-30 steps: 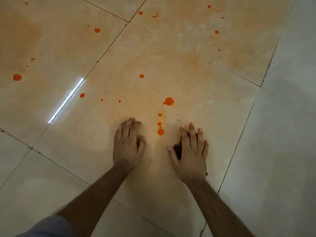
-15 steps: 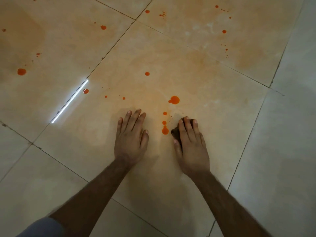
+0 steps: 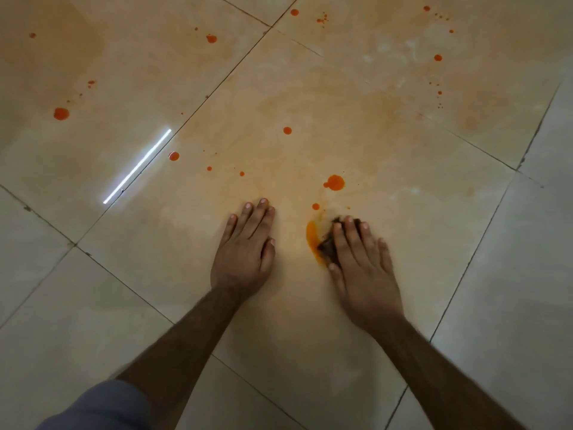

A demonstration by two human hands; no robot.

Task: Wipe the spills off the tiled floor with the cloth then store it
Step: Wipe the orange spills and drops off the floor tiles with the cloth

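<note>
Both palms down, right hand (image 3: 361, 268) pressing cloth (image 3: 328, 246)

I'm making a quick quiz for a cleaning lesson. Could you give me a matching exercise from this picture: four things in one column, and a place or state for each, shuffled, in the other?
Column A
1. left hand
2. cloth
3. big orange drop
4. orange smear

Column B
a. pressed under the right hand
b. flat on the tile, holding nothing
c. curved streak just left of the cloth
d. round and unwiped, ahead of the right hand's fingers

Pairs: 1-b, 2-a, 3-d, 4-c
</note>
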